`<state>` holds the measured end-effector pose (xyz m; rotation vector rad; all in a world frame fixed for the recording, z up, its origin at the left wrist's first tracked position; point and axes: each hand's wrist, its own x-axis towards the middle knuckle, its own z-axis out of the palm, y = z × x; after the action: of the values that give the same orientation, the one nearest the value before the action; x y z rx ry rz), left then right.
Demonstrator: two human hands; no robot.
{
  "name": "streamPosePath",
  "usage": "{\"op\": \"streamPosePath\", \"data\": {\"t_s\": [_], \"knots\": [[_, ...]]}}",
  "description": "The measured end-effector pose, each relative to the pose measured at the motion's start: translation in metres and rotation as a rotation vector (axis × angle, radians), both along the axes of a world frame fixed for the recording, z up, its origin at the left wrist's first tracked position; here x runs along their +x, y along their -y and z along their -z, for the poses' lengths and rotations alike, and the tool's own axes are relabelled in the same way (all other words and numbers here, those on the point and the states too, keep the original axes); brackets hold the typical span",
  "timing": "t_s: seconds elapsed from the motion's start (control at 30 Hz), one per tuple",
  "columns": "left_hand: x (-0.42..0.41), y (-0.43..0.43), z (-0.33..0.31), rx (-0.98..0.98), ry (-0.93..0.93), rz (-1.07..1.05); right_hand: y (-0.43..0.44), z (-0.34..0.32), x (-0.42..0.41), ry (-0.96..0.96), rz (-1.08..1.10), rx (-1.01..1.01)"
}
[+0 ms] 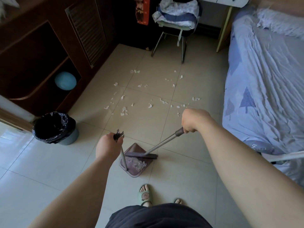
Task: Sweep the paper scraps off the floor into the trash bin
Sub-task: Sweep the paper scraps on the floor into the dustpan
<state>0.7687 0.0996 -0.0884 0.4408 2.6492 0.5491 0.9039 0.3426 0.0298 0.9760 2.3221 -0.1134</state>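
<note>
My left hand (108, 144) grips the upright handle of a brown dustpan (131, 168) that stands on the tiled floor before my feet. Some white scraps lie inside the pan. My right hand (193, 120) grips the grey handle of a broom (162, 144), whose head (143, 155) lies across the pan's mouth. Several white paper scraps (124, 111) are scattered over the tiles farther ahead. A round trash bin (55, 128) lined with a black bag stands to the left of the dustpan.
A dark wooden wardrobe (49, 46) with a blue ball (65, 81) in a niche lines the left side. A chair (174, 30) piled with clothes stands at the back. A bed (266, 79) with blue sheets fills the right. My slippered foot (145, 194) is below the pan.
</note>
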Motion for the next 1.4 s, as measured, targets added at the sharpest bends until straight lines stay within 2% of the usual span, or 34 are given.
{"op": "streamPosePath", "data": {"t_s": [0.2, 0.53, 0.73, 1.2, 1.4], "knots": [[-0.003, -0.015, -0.005, 0.012, -0.014, 0.013, -0.007, 0.006, 0.018, -0.038, 0.114, 0.023], [0.006, -0.061, -0.011, 0.051, -0.01, 0.026, -0.034, 0.05, 0.064, -0.058, 0.344, 0.064], [0.011, -0.097, -0.014, 0.067, 0.002, 0.005, -0.063, 0.083, 0.08, -0.092, 0.407, 0.055], [0.021, -0.232, -0.011, 0.056, 0.026, -0.054, -0.21, 0.099, 0.074, -0.141, 0.395, -0.004], [0.028, -0.291, -0.007, 0.074, 0.019, -0.022, -0.263, 0.094, 0.084, -0.244, 0.497, -0.015]]}}
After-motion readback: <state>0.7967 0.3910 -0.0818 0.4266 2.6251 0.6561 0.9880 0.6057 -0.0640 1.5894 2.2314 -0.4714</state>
